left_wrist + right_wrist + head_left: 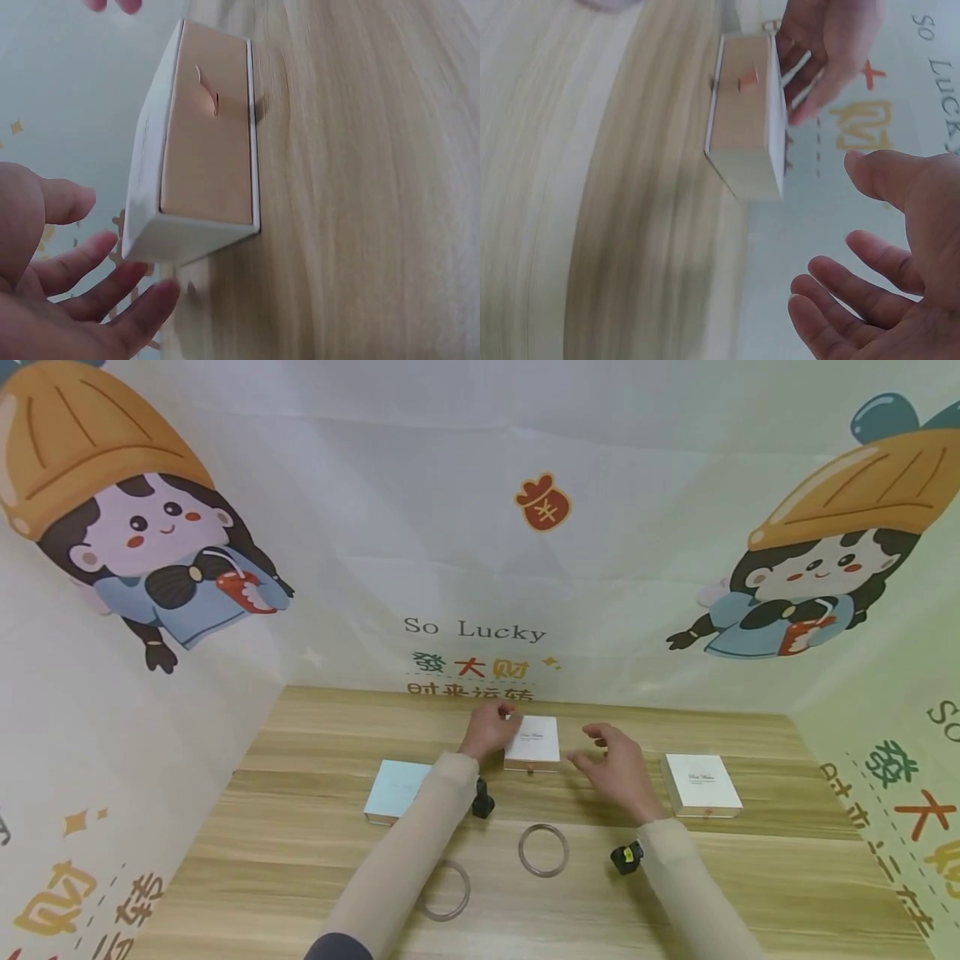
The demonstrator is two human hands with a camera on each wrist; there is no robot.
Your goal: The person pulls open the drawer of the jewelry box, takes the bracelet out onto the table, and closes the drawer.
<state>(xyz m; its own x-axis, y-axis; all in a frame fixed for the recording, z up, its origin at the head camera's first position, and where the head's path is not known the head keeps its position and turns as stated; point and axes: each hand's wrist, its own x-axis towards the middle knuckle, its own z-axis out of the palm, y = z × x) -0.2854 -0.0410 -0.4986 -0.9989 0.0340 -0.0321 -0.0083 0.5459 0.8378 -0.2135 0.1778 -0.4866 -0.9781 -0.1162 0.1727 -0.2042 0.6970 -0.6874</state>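
Nearest to us, two pale sleeves reach in over the wood-grained table, the left one with a dark part at the bottom edge. Just beyond, we see a thin bangle partly covered by the left sleeve, and a second bangle lying flat in full view, a little farther off and between the forearms. A black wrist camera sits at the right wrist, another at the left.

Farther in, we find a light blue box partly behind the left forearm, and on the far right a white box with small dark lettering.

Between the two hands, near the back of the table, stands the middle white box; its peach front (the wrist views show it best, small tab and all) faces us. The right hand is just to its right, apart from it, thumb and fingers spread wide and holding nothing. The left hand is at its left side, fingers loosely bent with a gap to the thumb; we cannot tell whether the fingertips touch the box.

Behind everything, we face a pale printed backdrop with cartoon figures, a red money bag and the words "So Lucky".
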